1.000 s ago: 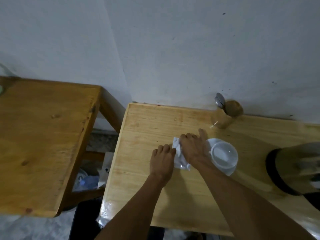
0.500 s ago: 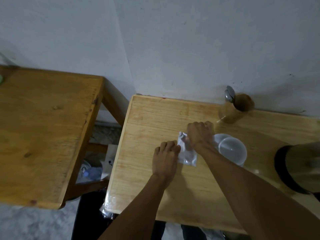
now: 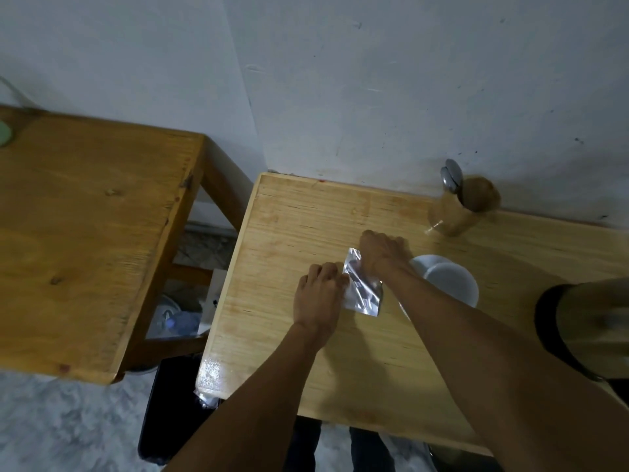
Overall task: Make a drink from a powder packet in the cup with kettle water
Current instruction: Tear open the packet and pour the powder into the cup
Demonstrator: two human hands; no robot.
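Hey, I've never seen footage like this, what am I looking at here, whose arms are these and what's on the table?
There is no machine here. The picture comes from a wide-angle camera worn on a person's head, looking down at their own two bare arms, which is why the edges look bent.

The left hand and right hand both grip a shiny silver powder packet over a light wooden table, as if about to tear it open. Just right of the packet stands a white cup. At the far right edge is a blurred kettle. Against the wall sits a wooden holder with metal spoons sticking out. A second, darker wooden table stands to the left.
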